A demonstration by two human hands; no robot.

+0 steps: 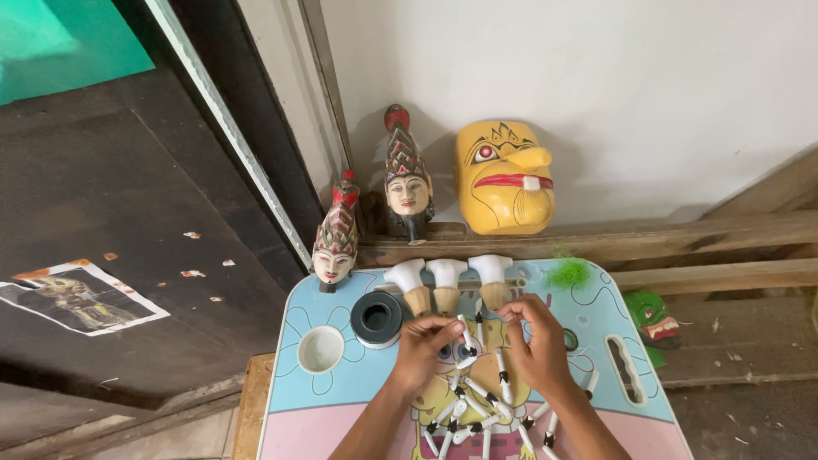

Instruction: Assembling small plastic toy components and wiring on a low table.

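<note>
We look down on a small pastel blue and pink plastic surface (596, 328) printed with a cartoon figure, its near edge cut off by the frame. Beyond it, on a worn wooden ledge (648, 234) against the white wall, leans a large yellow carved wooden mask (503, 177) with a red mouth. Left of the mask stands a painted wooden puppet head (406, 177) with a tall red-tipped crown, and nearer and further left a second, similar crowned head (335, 238) at the far-left corner of the surface.

Along the far edge of the surface sit three white-topped wooden pieces (446, 283) in a row, just beyond our hands. Left of them lie a black ring-shaped lid (377, 318) and, nearer still, a round white cup (321, 348). A tuft of green fluff (568, 273) rests at the far right, and a small green mask (654, 317) lies off the surface on the right, half hidden by its rim.

Our left hand (423, 347) and right hand (535, 341) meet at the middle; the fingers (443, 327) of each are pinched together on small white sticks with black tips (474, 407), of which a loose heap lies near us under the wrists. We cannot tell exactly how many each hand grips. A slot (626, 368) pierces the surface on the right.
</note>
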